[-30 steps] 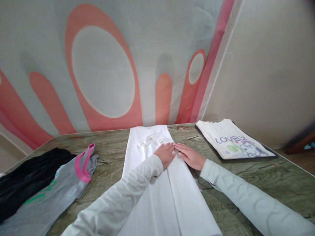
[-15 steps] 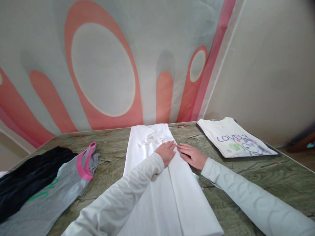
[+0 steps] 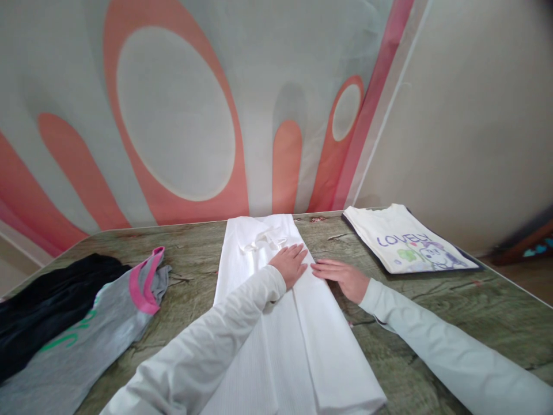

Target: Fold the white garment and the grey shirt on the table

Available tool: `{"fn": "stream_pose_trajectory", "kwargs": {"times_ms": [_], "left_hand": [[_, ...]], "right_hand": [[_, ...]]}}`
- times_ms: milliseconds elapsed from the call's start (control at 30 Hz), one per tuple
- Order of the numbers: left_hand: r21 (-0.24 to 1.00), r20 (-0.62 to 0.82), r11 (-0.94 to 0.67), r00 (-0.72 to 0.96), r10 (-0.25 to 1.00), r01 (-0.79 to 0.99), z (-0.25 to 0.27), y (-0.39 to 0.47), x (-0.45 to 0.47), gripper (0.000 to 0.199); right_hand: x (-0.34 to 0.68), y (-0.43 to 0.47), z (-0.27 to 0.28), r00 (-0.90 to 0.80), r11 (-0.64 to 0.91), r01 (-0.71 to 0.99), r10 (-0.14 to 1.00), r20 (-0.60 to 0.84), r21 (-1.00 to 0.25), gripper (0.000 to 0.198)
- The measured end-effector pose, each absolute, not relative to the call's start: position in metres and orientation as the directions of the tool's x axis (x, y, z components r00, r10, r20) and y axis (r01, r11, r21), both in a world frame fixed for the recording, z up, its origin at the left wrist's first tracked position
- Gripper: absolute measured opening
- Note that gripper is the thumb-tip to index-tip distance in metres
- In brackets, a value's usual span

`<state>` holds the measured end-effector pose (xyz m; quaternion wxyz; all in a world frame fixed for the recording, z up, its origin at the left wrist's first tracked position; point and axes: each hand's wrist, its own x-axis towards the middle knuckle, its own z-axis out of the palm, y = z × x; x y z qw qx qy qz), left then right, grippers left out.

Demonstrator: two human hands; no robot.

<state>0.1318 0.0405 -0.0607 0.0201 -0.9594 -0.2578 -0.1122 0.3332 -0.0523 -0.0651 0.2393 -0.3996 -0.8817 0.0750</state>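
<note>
"Since several pieces of clothing share this table (image 3: 194,279), which one is being worked on?"

"White garment (image 3: 285,346), down the middle. It lies as a long strip from the near side to the far edge, with a folded panel along its right. The left hand (image 3: 288,265) is on it, palm down; the right hand (image 3: 339,274) has its fingertips at the strip's right edge"

"Does either have hold of the cloth?"

"No pinch that I can see. Fingers look straight on both, so neither grasps anything; how hard they press, I can't tell"

"So the step is what?"

"Smoothing, I'd say, or lining up that edge. The next move seems to call for the left palm as an anchor while the right fingers even the border, without dragging the gathered trim (image 3: 268,237) at the far end"

"Anything to read?"

"LOVELY, in purple capitals on the cream shirt (image 3: 375,222) at far right, above a cartoon drawing (image 3: 436,253). On the left, beside a black garment (image 3: 56,305), the grey garment (image 3: 56,374) carries green lettering (image 3: 54,344), too slanted for me to make out. I see no brand tag"
</note>
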Motion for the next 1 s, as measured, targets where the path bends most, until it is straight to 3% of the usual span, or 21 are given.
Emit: {"fn": "stream_pose_trajectory", "kwargs": {"times_ms": [400, 567, 700, 1000], "left_hand": [[0.054, 0.198, -0.865, 0.844, 0.498, 0.498, -0.056, 0.04, 0.133, 0.045], [0.089, 0.199, -0.915, 0.893, 0.403, 0.393, -0.04, 0.028, 0.136, 0.04], [0.119, 0.119, -0.934, 0.929, 0.351, 0.338, -0.04, 0.014, 0.14, 0.044], [0.087, 0.037, -0.921, 0.923, 0.383, 0.379, -0.047, 0.006, 0.14, 0.055]], "right_hand": [[0.344, -0.096, -0.055, -0.595, 0.72, 0.61, 0.692, 0.409, -0.331, 0.042], [0.341, -0.097, -0.054, -0.571, 0.721, 0.62, 0.685, 0.453, -0.308, 0.042], [0.344, -0.096, -0.056, -0.574, 0.707, 0.654, 0.696, 0.432, -0.269, 0.042], [0.348, -0.108, -0.05, -0.649, 0.779, 0.561, 0.623, 0.436, -0.278, 0.036]]}}
